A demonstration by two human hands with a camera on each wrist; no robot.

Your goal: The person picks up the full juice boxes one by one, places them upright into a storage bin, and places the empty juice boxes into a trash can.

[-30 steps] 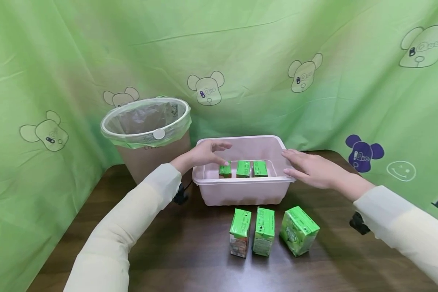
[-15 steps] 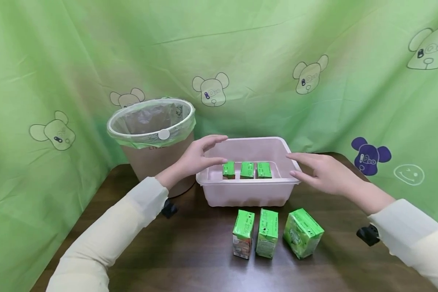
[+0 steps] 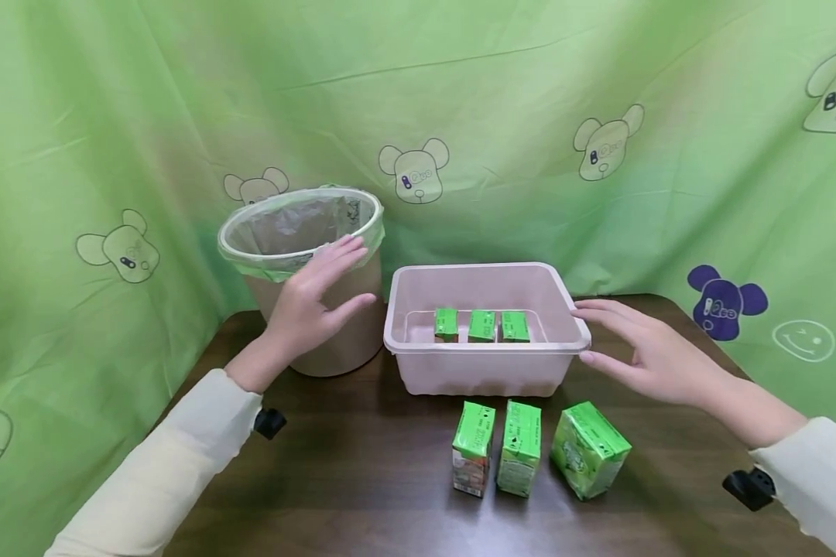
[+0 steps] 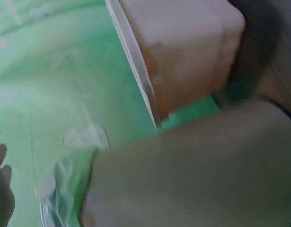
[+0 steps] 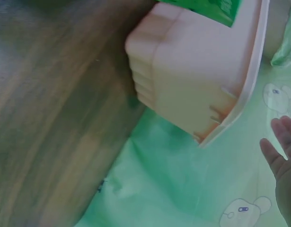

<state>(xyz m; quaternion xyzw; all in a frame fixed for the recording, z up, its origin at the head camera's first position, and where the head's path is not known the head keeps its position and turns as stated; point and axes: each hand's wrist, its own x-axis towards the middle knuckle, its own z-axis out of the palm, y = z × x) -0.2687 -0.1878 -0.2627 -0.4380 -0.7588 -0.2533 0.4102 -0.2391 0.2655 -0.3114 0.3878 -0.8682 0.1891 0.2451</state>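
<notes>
A pink plastic basin [image 3: 488, 371] stands on the table; three green drink cartons [image 3: 481, 326] sit in a row inside it. In front of the basin are three more: a carton with a brown picture on its side [image 3: 471, 449], a middle carton [image 3: 519, 449] and a carton turned at an angle [image 3: 591, 450]. My left hand [image 3: 305, 305] holds nothing, its fingers extended, overlapping the bin in the head view. At the basin's right rim, my right hand [image 3: 651, 352] also has extended fingers and an empty palm. Both wrist views show only parts of the hands.
Left of the basin stands a tall bin [image 3: 341, 340] with a liner bag [image 3: 272, 271] folded over its rim. A green curtain [image 3: 501, 93] with bear drawings hangs behind the dark wooden table [image 3: 362, 480].
My left hand has drawn back leftward from over the basin's cartons to in front of the bin. My right hand has shifted slightly right and down. The view has turned a little left.
</notes>
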